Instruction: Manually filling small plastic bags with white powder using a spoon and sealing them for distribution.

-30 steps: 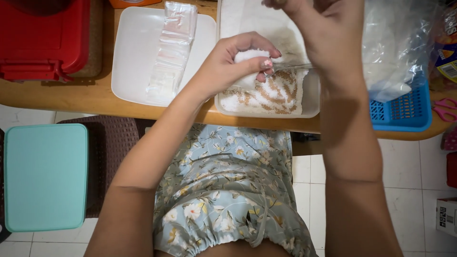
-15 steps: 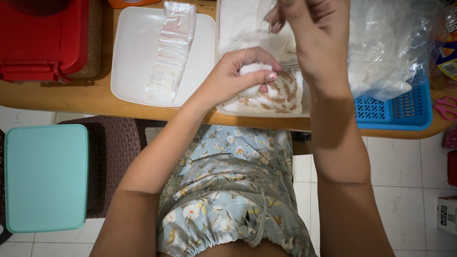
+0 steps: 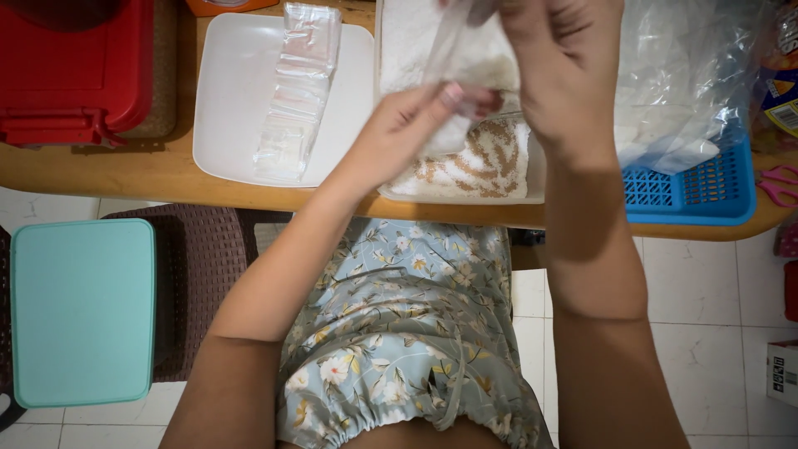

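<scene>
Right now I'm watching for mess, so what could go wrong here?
The small clear bag is held by both the left hand and right hand over the clear container of white and brown grains, so a slip could scatter them. That container sits near the table edge and might get nudged off.

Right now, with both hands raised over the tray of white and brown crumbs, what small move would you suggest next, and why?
Probably ease the white lump down into the small clear bag. The left hand has its fingertips at the bag, the right hand holds the bag up over the crumb tray, and whitish filling shows low in the plastic. Whether it is fully inside is blurred.
</scene>
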